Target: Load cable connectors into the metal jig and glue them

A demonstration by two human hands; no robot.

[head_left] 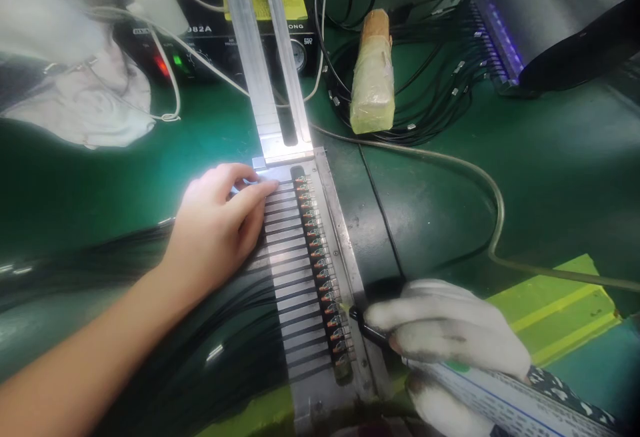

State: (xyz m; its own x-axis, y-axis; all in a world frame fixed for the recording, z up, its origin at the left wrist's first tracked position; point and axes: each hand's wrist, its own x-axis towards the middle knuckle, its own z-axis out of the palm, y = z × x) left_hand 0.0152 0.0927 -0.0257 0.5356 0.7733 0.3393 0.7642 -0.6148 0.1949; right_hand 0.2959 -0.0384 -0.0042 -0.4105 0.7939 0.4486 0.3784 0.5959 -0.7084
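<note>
A long metal fixture (295, 277) lies across the middle, with black cables set side by side in its slots. Their stripped ends and small coppery connectors (320, 257) line up over a dark groove. My left hand (220, 217), bare, rests at the fixture's upper left, its thumb and forefinger on the topmost cables; what its fingers hold, if anything, is hidden. In a white glove, my right hand (450, 337) is closed around a printed white tube or bottle (500, 390) with a black nozzle. The nozzle's tip is beside the lower connectors.
A black control box (200, 57) stands behind, with a white cylinder (155, 0) on it. A taped block (374, 77), coiled black cables (430, 97) and a grey machine (555, 17) are at the back right. White cloth (100, 103) lies upper left.
</note>
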